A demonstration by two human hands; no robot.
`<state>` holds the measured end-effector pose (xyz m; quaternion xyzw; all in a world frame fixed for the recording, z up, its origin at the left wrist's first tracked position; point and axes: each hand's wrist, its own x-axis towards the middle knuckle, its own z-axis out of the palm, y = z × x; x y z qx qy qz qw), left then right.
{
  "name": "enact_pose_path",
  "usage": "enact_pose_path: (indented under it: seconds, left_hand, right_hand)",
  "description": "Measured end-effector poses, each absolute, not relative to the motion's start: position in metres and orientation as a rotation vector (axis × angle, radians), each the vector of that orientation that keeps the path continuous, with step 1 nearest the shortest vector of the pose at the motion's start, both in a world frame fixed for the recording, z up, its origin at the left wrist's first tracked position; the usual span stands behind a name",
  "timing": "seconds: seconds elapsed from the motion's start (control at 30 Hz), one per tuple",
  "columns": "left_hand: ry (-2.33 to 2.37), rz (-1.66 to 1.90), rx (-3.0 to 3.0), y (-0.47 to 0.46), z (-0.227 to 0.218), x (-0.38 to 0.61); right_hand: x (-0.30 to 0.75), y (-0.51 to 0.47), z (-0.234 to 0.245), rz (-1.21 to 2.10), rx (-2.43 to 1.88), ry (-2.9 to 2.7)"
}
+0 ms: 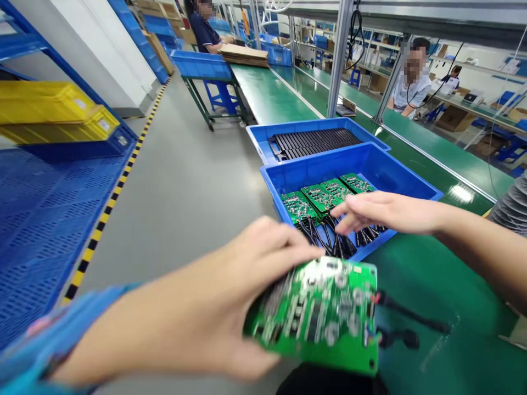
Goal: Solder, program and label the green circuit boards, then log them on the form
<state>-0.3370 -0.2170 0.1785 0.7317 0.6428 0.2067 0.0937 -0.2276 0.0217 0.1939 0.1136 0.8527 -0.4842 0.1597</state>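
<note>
My left hand (247, 296) grips a green circuit board (321, 312) by its left edge, close in front of me. Two short black cables (407, 314) with connectors stick out from the board's right side. Farther off, my right hand (366, 211) is over a blue bin (391, 164), its fingers stretched out and holding nothing that I can see. Rows of green circuit boards (298, 206) lie in that bin, their black cables (340, 241) bunched toward the near side. Whether the right fingertips touch the boards or cables cannot be told.
Behind the bin, another blue tray (257, 137) holds a row of black parts (317, 141). Both stand on a green workbench (432, 274) with a metal post (340, 60). Yellow crates (53, 109) are stacked at left. Co-workers sit farther back, one (206, 33) beside flat cardboard (245, 54).
</note>
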Motion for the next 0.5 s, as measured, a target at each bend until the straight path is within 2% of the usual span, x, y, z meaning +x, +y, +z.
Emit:
enact_pose_path:
  seconds: [0.1, 0.2, 0.27, 0.37, 0.5]
  left_hand:
    - [2.052, 0.501, 2.294, -0.165, 0.194, -0.378]
    - [2.236, 0.236, 2.338, -0.095, 0.193, -0.408]
    - [2.335, -0.009, 2.305, -0.050, 0.181, -0.417]
    - [2.373, -0.084, 2.285, 0.001, 0.155, -0.419]
    - [2.461, -0.095, 2.239, 0.032, 0.118, -0.421]
  right_hand:
    - [-0.197, 0.040, 0.208, -1.522, 0.092, 2.255]
    - [-0.193, 0.066, 0.200, -1.404, 0.322, 2.497]
    - [-0.203, 0.081, 0.188, -1.129, 0.630, 2.738]
    - [-0.229, 0.093, 0.168, -0.603, 0.889, 2.900]
    - [-0.269, 0.091, 0.144, -0.398, 0.954, 2.910]
